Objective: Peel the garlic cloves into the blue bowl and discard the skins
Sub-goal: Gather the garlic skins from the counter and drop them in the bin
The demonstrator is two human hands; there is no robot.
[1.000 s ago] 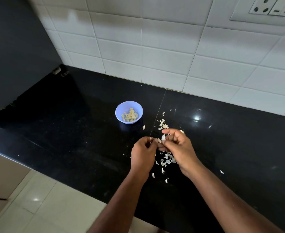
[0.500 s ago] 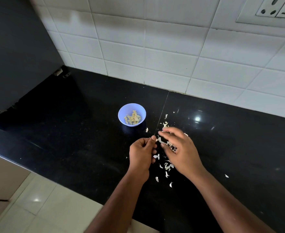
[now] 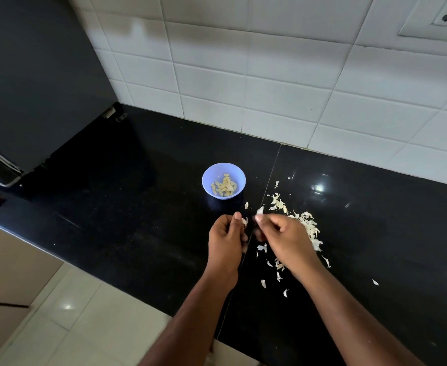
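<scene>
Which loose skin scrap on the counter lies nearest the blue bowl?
The single white scrap just right of the blue bowl, left of the counter seam. The other skins all lie across the seam.

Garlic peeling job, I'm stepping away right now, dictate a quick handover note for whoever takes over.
Left hand: grips a garlic clove, partly hidden by the fingers.
Right hand: pinches a bit of skin at its fingertips, apart from the left hand.
Blue bowl: on the black counter beyond the hands, holding a small heap of peeled cloves.
Loose skins: scattered on the counter beside and under the right hand.
Done: several cloves peeled into the bowl.
Left: finish this clove, drop it in the bowl, discard the skins. No unpeeled cloves visible elsewhere.
</scene>
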